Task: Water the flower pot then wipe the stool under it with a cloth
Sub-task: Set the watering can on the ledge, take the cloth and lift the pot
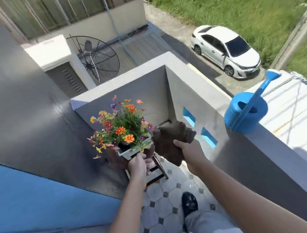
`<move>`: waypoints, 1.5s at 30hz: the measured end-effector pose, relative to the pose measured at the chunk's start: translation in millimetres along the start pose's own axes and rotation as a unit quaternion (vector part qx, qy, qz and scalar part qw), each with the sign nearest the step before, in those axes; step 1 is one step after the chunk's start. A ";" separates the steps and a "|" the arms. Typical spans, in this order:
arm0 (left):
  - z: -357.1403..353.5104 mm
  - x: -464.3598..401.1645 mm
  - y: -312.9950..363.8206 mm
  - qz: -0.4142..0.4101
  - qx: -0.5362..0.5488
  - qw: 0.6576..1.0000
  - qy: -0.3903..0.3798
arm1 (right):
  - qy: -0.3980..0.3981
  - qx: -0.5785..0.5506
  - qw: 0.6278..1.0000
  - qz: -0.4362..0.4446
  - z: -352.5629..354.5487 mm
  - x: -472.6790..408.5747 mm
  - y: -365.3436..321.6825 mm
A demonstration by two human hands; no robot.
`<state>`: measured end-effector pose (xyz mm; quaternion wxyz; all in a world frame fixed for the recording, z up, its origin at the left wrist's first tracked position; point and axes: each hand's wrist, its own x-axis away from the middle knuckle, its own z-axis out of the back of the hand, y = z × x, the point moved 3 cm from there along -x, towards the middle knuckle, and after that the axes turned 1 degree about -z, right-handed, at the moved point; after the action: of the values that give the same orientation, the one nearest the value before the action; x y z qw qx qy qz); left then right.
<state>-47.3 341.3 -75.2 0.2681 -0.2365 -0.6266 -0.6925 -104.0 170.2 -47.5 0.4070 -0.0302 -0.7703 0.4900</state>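
Note:
A white flower pot [128, 153] full of orange, red and purple flowers [120, 125] is raised in my left hand [137, 167], which grips its near edge. Beneath it stands a small wooden stool [158, 171], mostly hidden by the pot and my hand. My right hand [189, 150] is closed on a dark brown cloth [169, 139], held up just right of the pot. A blue watering can [246, 111] rests on top of the balcony wall to the right, its spout pointing up and away.
The balcony is narrow, with a grey house wall on the left and a white parapet [200, 88] on the right and far end. The floor [162, 205] is tiled; my black shoe [189, 203] stands on it. Far below are a white car [226, 50] and grass.

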 end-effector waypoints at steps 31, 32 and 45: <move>-0.7 -146.6 13.6 0.195 0.233 0.950 0.064 | 0.028 0.092 0.994 -0.053 -63.5 -149.6 -0.1; -0.9 -143.3 16.6 0.191 0.243 0.949 0.066 | 0.028 0.094 0.994 -0.050 -62.1 -145.1 1.4; 49.1 -56.1 67.7 0.121 0.253 0.959 -0.049 | -0.006 -0.015 0.999 0.040 -54.2 -71.8 -18.0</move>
<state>39.3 389.5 -57.3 0.3700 -0.2691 -0.7602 -0.4613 -14.2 168.5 -66.1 0.3818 -0.0644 -0.7781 0.4946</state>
